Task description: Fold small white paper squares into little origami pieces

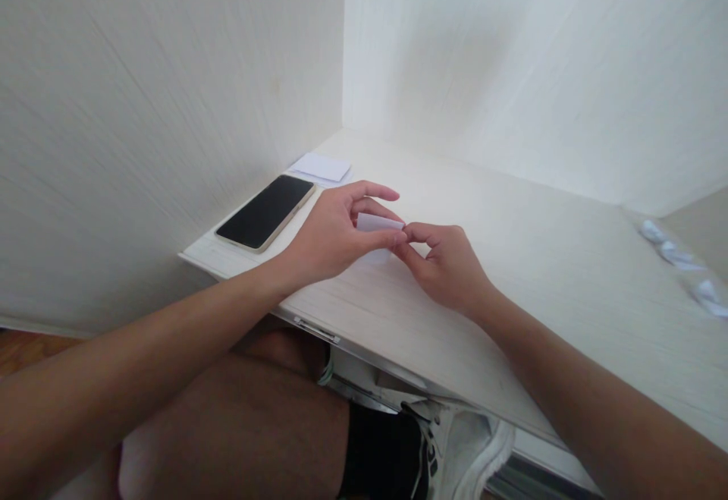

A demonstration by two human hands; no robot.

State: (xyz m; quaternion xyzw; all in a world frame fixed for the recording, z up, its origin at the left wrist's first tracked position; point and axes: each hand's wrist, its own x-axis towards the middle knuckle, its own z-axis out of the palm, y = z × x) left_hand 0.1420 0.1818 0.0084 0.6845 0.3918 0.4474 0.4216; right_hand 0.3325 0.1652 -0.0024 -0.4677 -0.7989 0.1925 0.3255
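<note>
The right hand [449, 263] pinches the right edge of the white paper [378, 222] between thumb and forefinger. The left hand [334, 228] holds it between thumb and bent fingers, forefinger extended, over the table [546, 257]. A phone [266, 213] lies left.

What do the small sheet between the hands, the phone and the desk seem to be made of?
Sheet: probably matte white paper; it looks thin and crisp-edged.
Phone: likely glass-fronted, judging by its smooth, dark face.
Desk: perhaps wood or laminate, finished white; faint grain-like streaks show, but neither is certain.
</note>
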